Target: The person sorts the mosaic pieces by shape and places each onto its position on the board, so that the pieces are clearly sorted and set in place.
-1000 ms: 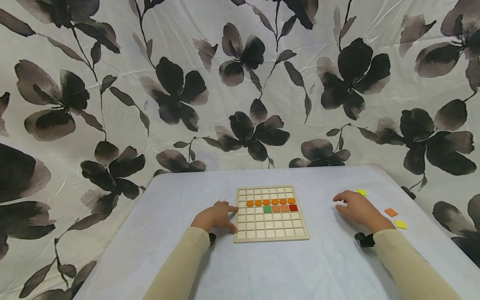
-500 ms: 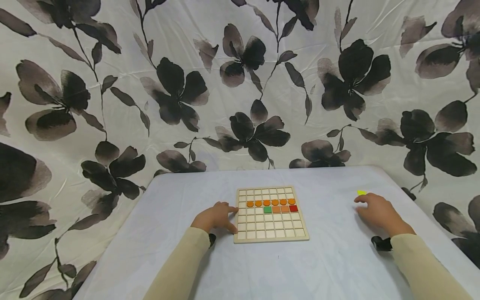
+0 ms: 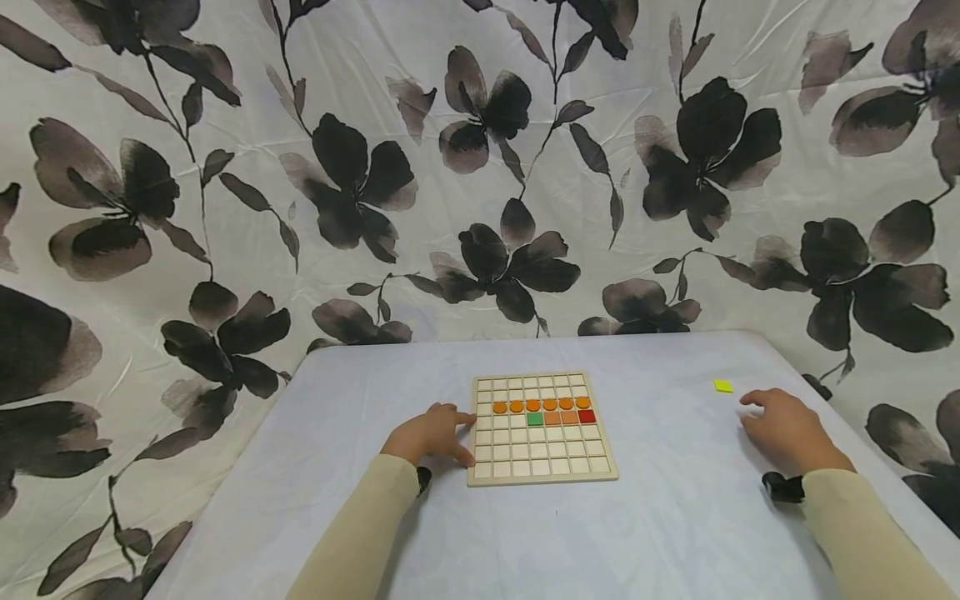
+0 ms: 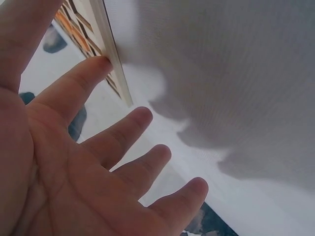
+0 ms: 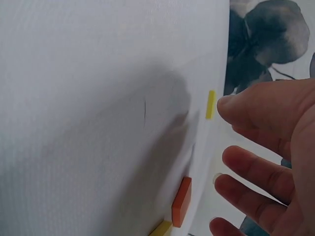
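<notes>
A wooden grid board (image 3: pixel 542 481) lies flat on the table. My left hand (image 3: pixel 429 433) touches its left edge with thumb and index finger; the other fingers are extended, apart from it in the left wrist view. Across the grid runs a row of orange discs (image 3: pixel 533 406), and below them a green tile (image 3: pixel 535 419), two orange squares and a red tile (image 3: pixel 587 416). My right hand (image 3: pixel 795 429) hovers at the right with nothing in its fingers. Under it, in the right wrist view, are an orange tile (image 5: pixel 181 201) and a partly visible yellow tile (image 5: pixel 161 228).
Another yellow tile (image 3: pixel 723 386) lies farther back, left of the right hand. White cloth covers the table (image 3: pixel 600 533). A floral curtain (image 3: pixel 480 183) hangs behind the table's far edge.
My right hand has moved rightward, past the far yellow tile, and now hides the orange and nearer yellow tiles from the head view. The left hand and board stay put.
</notes>
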Available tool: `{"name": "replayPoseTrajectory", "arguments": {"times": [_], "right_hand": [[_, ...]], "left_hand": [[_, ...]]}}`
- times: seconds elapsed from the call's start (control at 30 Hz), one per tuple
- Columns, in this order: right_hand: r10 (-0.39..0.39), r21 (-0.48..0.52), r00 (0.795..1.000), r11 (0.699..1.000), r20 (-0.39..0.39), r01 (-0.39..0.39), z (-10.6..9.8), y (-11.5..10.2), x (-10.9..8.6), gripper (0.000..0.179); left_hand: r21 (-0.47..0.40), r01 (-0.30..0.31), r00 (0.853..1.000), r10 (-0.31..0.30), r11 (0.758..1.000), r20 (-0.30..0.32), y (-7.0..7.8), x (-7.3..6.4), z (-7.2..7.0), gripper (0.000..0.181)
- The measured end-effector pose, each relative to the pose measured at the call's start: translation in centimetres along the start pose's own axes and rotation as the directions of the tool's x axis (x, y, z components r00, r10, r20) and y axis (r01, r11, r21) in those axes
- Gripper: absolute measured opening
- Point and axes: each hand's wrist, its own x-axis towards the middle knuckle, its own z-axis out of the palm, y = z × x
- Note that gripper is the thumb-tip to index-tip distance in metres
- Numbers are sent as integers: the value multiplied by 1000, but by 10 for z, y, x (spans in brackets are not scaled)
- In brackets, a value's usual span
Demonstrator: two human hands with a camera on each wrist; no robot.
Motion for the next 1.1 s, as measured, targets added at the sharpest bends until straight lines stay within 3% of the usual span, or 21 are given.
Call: {"name": "replayPoseTrajectory", "arguments": {"times": [0.23, 0.67, 1.1], "right_hand": [[36, 0, 999, 999, 8, -36, -1, 10, -1, 44], [184, -30, 981, 983, 61, -183, -10, 17, -6, 50], [186, -49, 978, 982, 94, -182, -14, 16, -11, 41]], "left_hand": [[-3, -17, 1000, 17, 1000, -8, -1, -1, 0, 81], [-3, -18, 1000, 18, 1000, -7, -3, 0, 1, 82], [-5, -20, 1000, 20, 1000, -9, -3, 1, 2, 81]]}}
